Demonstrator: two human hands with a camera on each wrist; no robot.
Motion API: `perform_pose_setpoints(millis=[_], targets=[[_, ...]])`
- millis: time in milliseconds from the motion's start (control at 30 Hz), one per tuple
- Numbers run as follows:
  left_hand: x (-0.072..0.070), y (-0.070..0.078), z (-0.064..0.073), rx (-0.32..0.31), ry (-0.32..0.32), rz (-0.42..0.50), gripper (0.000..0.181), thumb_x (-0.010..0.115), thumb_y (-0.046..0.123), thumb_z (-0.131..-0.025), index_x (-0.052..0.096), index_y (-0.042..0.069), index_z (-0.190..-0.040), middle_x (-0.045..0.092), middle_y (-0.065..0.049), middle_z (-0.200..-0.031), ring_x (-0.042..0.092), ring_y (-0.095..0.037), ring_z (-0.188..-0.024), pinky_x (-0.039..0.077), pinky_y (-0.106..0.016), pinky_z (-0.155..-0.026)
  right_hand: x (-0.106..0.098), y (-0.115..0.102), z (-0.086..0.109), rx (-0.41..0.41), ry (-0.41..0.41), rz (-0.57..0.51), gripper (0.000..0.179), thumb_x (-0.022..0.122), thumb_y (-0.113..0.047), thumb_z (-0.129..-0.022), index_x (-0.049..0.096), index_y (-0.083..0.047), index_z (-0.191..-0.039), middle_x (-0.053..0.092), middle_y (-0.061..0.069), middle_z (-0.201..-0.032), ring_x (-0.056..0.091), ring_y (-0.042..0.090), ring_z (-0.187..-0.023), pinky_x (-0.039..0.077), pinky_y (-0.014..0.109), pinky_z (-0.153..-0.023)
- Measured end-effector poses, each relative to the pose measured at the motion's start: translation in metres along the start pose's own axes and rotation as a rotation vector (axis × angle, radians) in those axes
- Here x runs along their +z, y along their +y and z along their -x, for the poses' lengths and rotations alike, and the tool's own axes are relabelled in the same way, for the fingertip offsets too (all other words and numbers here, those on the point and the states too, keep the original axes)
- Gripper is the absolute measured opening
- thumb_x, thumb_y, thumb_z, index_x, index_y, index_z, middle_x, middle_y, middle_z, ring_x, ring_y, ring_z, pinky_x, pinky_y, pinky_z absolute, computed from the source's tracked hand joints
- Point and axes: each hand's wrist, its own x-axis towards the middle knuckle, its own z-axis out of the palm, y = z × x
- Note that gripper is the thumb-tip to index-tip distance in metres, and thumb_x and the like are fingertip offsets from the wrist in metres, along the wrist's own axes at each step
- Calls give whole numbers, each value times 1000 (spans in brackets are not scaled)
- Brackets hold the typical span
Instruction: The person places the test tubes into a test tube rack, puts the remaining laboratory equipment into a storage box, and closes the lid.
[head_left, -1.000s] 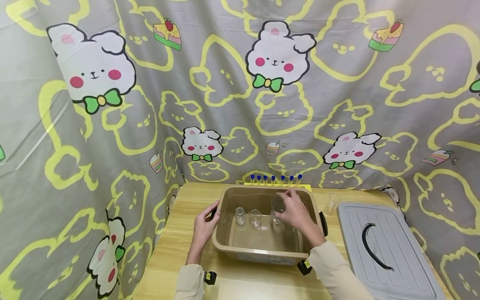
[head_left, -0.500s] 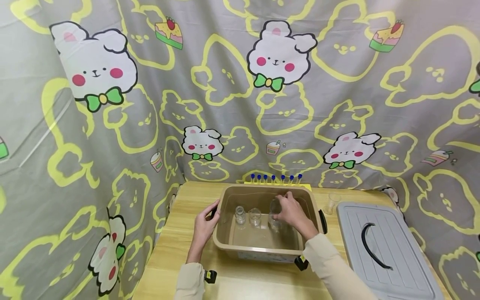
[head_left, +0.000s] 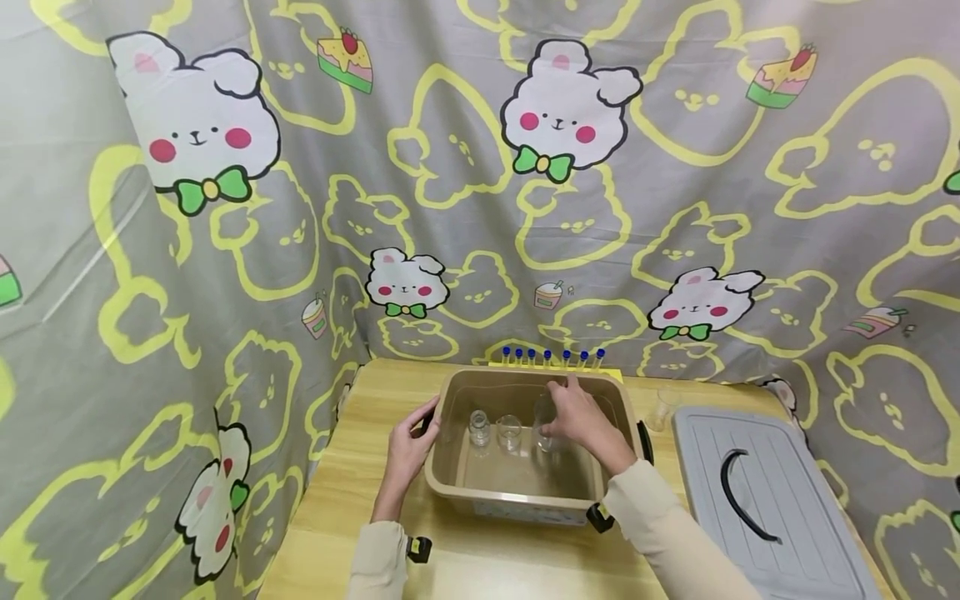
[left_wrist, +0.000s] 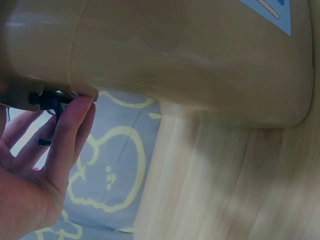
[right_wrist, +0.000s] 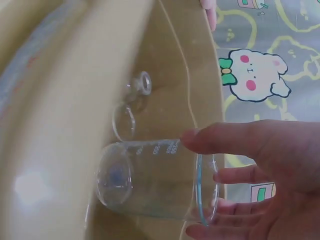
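Note:
A brown plastic storage box [head_left: 517,502] stands on the wooden table. Inside it, my right hand [head_left: 585,417] grips a clear glass beaker [right_wrist: 155,185] with white graduation marks, thumb on one side near the rim and fingers on the other. Left of that beaker, a smaller glass beaker [head_left: 509,435] and a small narrow-necked glass bottle [head_left: 478,432] stand upright on the box floor. At the box's left end, my left hand [head_left: 408,446] holds the side by its black handle [left_wrist: 50,102], with the thumb against the rim in the left wrist view.
A grey lid [head_left: 772,492] with a black handle lies right of the box. Near its far left corner stands another clear glass vessel [head_left: 663,408]. Behind the box, several blue-capped tubes [head_left: 547,356] stand in a yellow rack. A patterned curtain [head_left: 465,208] encloses the table.
My right hand has moved the beaker a little to the left inside the box, closer to the smaller beaker. My left hand has stayed at the box's left end.

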Motion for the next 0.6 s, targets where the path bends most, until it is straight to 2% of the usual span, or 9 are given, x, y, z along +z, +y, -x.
perform_pose_setpoints(millis=[133,267,433,600], targets=[[-4,17,2,7,-28,-13,35,65,-5,-96,66,-7,-130,63,-27,-133,64,-42,-117,58,-27,-84,-4,-3,-5,-10,-38,19,76,94,-15,-74,56,6,-137,43,39,-140,66,42,-94,59,50,-79],[-5,18,2,2,-50,-21,35,64,-5,-96,65,-8,-131,62,-27,-134,63,-41,-119,59,-36,-87,2,1,-14,-15,-79,41,80,94,-12,-71,54,7,-139,39,40,-143,66,40,-93,59,45,-76],[-5,16,2,-2,-44,-14,35,65,-4,-97,66,-6,-131,63,-25,-134,63,-40,-119,58,-31,-86,9,4,-25,-40,-115,36,84,94,-7,-69,52,9,-140,34,43,-147,65,39,-91,57,42,-70],[-5,18,2,-8,-42,-10,35,65,-3,-97,66,-6,-132,63,-26,-134,63,-41,-118,56,-23,-83,13,2,-31,-40,-140,52,87,93,-3,-68,50,9,-143,36,43,-146,63,37,-92,55,40,-68]])
